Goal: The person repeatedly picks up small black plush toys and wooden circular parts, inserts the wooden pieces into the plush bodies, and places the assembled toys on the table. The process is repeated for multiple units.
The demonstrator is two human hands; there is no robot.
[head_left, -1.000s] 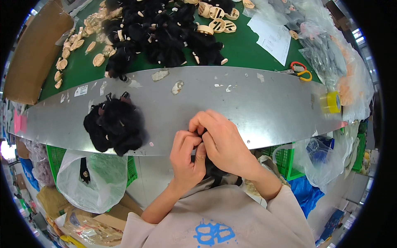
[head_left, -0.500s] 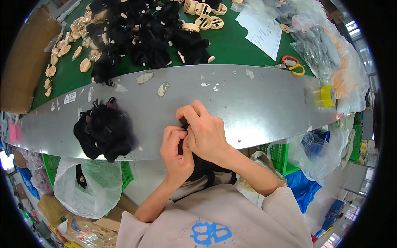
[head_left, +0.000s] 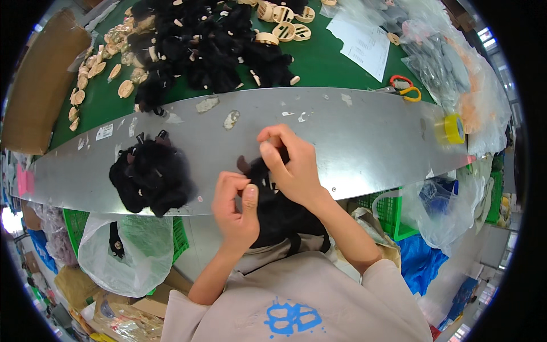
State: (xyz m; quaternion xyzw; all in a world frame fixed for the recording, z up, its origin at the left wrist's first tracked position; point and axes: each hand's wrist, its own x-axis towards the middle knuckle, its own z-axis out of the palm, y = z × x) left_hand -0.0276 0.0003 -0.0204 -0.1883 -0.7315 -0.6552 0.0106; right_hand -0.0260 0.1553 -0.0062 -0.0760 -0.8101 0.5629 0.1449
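Observation:
A small black plush toy [head_left: 260,170] with a curved brown ear or horn is between my hands at the table's near edge. My left hand [head_left: 236,208] is closed at its left side, thumb pressed toward the curled fingers. My right hand [head_left: 292,168] grips its right side, fingers bent over the thumb. The fingers cover much of the toy, and its lower part merges with black cloth at my lap. To the left, a pile of black plush toys [head_left: 152,178] with brown ears and black clips lies on the grey metal strip [head_left: 364,134].
Beyond, a green tabletop [head_left: 319,62] carries a heap of black plush pieces [head_left: 199,48], round wooden-coloured parts [head_left: 283,31], a paper sheet [head_left: 359,45] and scissors [head_left: 405,89]. Yellow tape [head_left: 454,129] stands at right. A plastic-lined green basket [head_left: 125,251] is below left.
My hands have moved apart, the right one up and to the right. The toy's brown ear and black body now show between them.

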